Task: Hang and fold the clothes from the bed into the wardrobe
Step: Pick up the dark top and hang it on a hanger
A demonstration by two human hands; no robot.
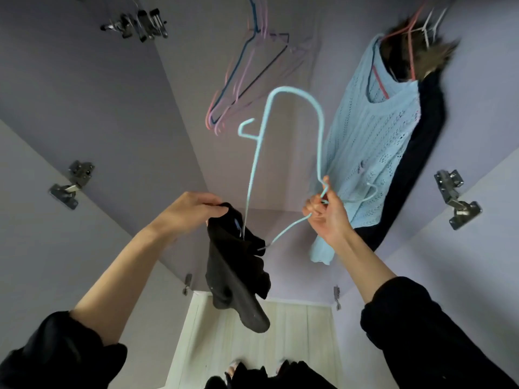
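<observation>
I stand in front of the open lilac wardrobe. My left hand is closed on the top of a black garment that dangles below it. My right hand pinches a light blue wire hanger near its neck. One arm of the hanger runs down into the black garment. The hanger's hook points up into the wardrobe.
Several empty pink, purple and dark blue hangers hang at the top middle. A light blue knit top hangs on a red hanger at the right, with dark garments behind it. Clip hangers hang top left. Door hinges flank the opening. Pale floorboards lie below.
</observation>
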